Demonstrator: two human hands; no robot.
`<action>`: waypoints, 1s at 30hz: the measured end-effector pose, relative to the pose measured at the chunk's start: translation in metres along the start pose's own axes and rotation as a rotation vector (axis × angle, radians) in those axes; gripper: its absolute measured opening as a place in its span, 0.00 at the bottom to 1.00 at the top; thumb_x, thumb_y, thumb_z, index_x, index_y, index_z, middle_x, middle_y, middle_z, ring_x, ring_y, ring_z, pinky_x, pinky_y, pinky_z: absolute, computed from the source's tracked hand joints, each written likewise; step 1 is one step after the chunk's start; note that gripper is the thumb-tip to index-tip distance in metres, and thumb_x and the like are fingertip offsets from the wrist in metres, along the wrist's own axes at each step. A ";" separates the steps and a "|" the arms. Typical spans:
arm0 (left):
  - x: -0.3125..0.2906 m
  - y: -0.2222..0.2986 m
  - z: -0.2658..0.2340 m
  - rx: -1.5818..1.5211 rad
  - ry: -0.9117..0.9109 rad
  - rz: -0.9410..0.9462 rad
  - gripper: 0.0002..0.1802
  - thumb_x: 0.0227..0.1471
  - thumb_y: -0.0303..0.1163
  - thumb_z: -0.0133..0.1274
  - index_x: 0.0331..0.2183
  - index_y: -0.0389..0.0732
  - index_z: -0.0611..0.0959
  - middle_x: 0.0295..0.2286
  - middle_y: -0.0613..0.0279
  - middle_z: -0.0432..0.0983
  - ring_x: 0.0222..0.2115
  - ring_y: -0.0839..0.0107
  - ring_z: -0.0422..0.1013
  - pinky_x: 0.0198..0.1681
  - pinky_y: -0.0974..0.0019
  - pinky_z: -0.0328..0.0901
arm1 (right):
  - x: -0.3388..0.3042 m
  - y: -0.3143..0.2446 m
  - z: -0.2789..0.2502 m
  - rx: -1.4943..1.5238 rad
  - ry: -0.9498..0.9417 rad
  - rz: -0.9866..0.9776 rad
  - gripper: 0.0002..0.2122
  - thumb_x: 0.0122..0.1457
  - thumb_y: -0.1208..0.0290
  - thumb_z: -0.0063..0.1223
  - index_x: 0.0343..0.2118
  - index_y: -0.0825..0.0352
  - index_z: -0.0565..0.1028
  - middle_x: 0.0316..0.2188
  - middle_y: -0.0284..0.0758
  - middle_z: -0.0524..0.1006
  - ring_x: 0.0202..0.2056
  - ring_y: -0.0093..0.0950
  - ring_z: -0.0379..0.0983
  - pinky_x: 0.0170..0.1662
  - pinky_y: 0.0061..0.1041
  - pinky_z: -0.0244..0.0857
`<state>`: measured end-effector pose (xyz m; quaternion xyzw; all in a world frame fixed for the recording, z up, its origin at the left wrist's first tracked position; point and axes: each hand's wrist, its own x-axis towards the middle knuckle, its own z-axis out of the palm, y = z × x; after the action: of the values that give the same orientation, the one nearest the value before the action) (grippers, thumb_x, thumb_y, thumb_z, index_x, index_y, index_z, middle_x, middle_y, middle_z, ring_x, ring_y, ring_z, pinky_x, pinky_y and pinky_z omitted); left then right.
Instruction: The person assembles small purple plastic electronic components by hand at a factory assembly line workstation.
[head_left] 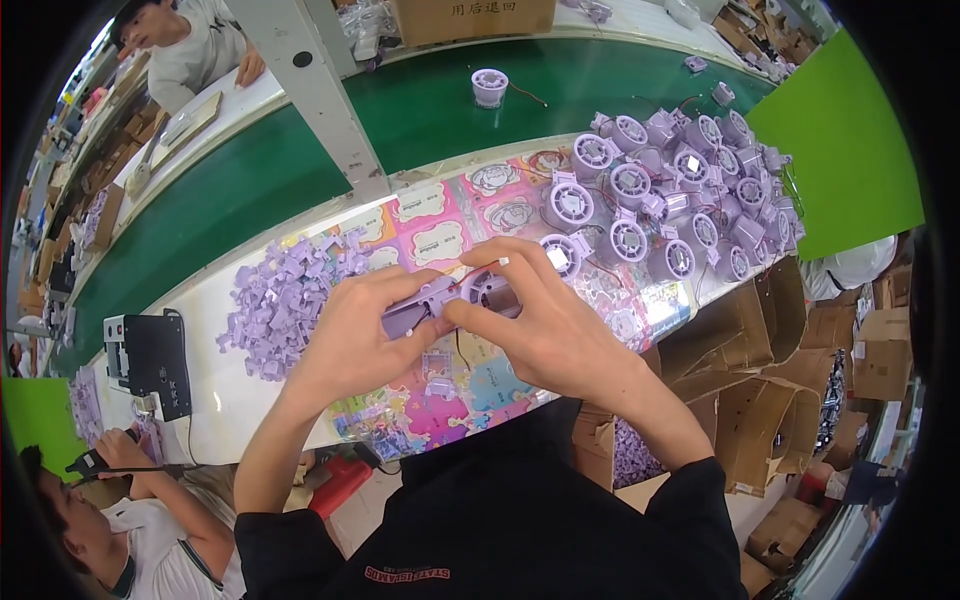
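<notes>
My left hand (362,335) and my right hand (535,320) meet over the workbench (215,395), both gripping one lilac plastic fan part (440,300) between their fingers. The left fingers pinch its flat handle end; the right fingers wrap its round end, hiding most of it. A heap of small lilac plastic clips (290,300) lies just left of my left hand. A large pile of round lilac fan housings with wires (680,195) lies to the upper right of my right hand.
A green conveyor belt (430,105) runs behind the bench, carrying one lilac housing (489,87). A black box device (150,362) stands at the bench's left. Cardboard boxes (770,360) crowd the right. Other people sit at upper left (190,45) and lower left (130,530).
</notes>
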<state>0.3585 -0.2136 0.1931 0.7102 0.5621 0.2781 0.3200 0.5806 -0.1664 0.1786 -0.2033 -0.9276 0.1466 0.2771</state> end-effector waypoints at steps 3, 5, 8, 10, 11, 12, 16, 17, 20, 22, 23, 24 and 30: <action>0.001 -0.003 0.002 -0.047 0.012 -0.016 0.23 0.46 0.29 0.65 0.45 0.31 0.83 0.32 0.47 0.80 0.32 0.54 0.77 0.37 0.59 0.70 | 0.001 0.000 0.001 -0.047 0.010 -0.011 0.19 0.44 0.81 0.57 0.43 0.65 0.77 0.48 0.44 0.68 0.54 0.44 0.66 0.49 0.35 0.71; 0.000 -0.007 0.005 -0.112 0.031 -0.035 0.23 0.46 0.28 0.65 0.45 0.30 0.83 0.31 0.48 0.80 0.32 0.57 0.78 0.37 0.61 0.70 | 0.002 -0.001 0.003 -0.043 0.045 -0.033 0.18 0.43 0.79 0.58 0.42 0.66 0.77 0.48 0.44 0.68 0.54 0.44 0.66 0.49 0.35 0.71; -0.003 -0.010 0.008 -0.188 0.078 -0.056 0.22 0.46 0.26 0.65 0.44 0.30 0.83 0.30 0.50 0.80 0.30 0.64 0.77 0.35 0.64 0.69 | 0.003 -0.002 0.004 -0.047 0.082 -0.064 0.17 0.43 0.77 0.59 0.41 0.66 0.78 0.48 0.43 0.68 0.54 0.44 0.66 0.48 0.35 0.72; -0.005 -0.012 0.008 -0.201 0.103 -0.063 0.21 0.46 0.25 0.65 0.44 0.30 0.83 0.29 0.52 0.80 0.29 0.68 0.76 0.34 0.66 0.68 | 0.004 0.000 0.006 -0.051 0.083 -0.072 0.17 0.43 0.76 0.59 0.40 0.65 0.78 0.48 0.43 0.68 0.54 0.43 0.66 0.48 0.35 0.72; -0.006 -0.013 0.008 -0.205 0.110 -0.059 0.21 0.46 0.24 0.65 0.44 0.30 0.83 0.29 0.53 0.80 0.28 0.70 0.75 0.34 0.67 0.68 | 0.005 0.002 0.008 -0.059 0.111 -0.098 0.17 0.43 0.76 0.59 0.40 0.65 0.78 0.48 0.42 0.68 0.54 0.43 0.67 0.48 0.35 0.72; -0.008 -0.016 0.007 -0.210 0.117 -0.057 0.20 0.46 0.24 0.65 0.44 0.30 0.83 0.28 0.55 0.79 0.28 0.72 0.74 0.33 0.68 0.67 | 0.007 0.003 0.010 -0.066 0.139 -0.125 0.17 0.43 0.76 0.59 0.40 0.64 0.78 0.48 0.42 0.68 0.53 0.42 0.67 0.48 0.35 0.72; -0.014 -0.025 -0.001 -0.347 0.146 -0.108 0.21 0.46 0.25 0.67 0.44 0.31 0.84 0.30 0.59 0.81 0.29 0.77 0.72 0.35 0.71 0.67 | 0.012 0.011 0.022 -0.009 0.216 -0.142 0.21 0.44 0.80 0.60 0.45 0.62 0.78 0.51 0.44 0.69 0.54 0.43 0.67 0.50 0.37 0.71; -0.020 -0.034 -0.008 -0.336 0.183 -0.097 0.21 0.46 0.26 0.67 0.44 0.31 0.84 0.30 0.61 0.82 0.30 0.78 0.73 0.35 0.71 0.67 | 0.013 0.014 0.031 0.011 0.286 -0.136 0.23 0.44 0.82 0.61 0.47 0.61 0.78 0.53 0.45 0.69 0.54 0.45 0.67 0.51 0.38 0.71; -0.030 -0.061 -0.048 -0.321 0.317 -0.205 0.19 0.48 0.30 0.66 0.44 0.35 0.86 0.31 0.65 0.83 0.29 0.81 0.73 0.35 0.73 0.67 | -0.003 0.012 0.049 0.187 0.433 0.166 0.28 0.48 0.79 0.65 0.55 0.65 0.72 0.52 0.48 0.70 0.53 0.48 0.67 0.54 0.44 0.65; -0.027 -0.087 -0.077 -0.284 0.450 -0.310 0.18 0.50 0.32 0.64 0.43 0.36 0.86 0.30 0.65 0.82 0.28 0.81 0.72 0.33 0.74 0.66 | -0.030 0.018 0.074 0.223 0.216 0.166 0.26 0.50 0.69 0.67 0.52 0.67 0.71 0.51 0.46 0.69 0.50 0.46 0.68 0.53 0.43 0.64; -0.023 -0.101 -0.092 -0.263 0.540 -0.337 0.18 0.51 0.34 0.63 0.43 0.35 0.86 0.30 0.65 0.82 0.27 0.81 0.72 0.32 0.74 0.65 | -0.038 0.013 0.085 0.245 0.111 0.168 0.26 0.49 0.65 0.68 0.51 0.67 0.72 0.50 0.45 0.69 0.50 0.45 0.68 0.53 0.42 0.64; -0.013 -0.115 -0.104 -0.208 0.580 -0.391 0.18 0.51 0.36 0.63 0.42 0.34 0.86 0.29 0.65 0.81 0.26 0.81 0.71 0.30 0.74 0.65 | -0.042 0.008 0.095 0.242 0.099 0.180 0.28 0.48 0.59 0.69 0.51 0.65 0.72 0.48 0.44 0.69 0.48 0.44 0.68 0.51 0.40 0.65; 0.066 -0.224 -0.143 -0.072 0.593 -0.522 0.18 0.49 0.39 0.64 0.29 0.31 0.85 0.22 0.64 0.76 0.19 0.76 0.69 0.22 0.67 0.60 | -0.062 0.001 0.129 0.128 -0.007 0.212 0.22 0.48 0.62 0.67 0.47 0.62 0.76 0.41 0.37 0.72 0.42 0.37 0.70 0.45 0.36 0.67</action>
<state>0.1259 -0.0927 0.1155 0.4205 0.7816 0.3999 0.2286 0.5542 -0.2148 0.0461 -0.2816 -0.8905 0.2348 0.2693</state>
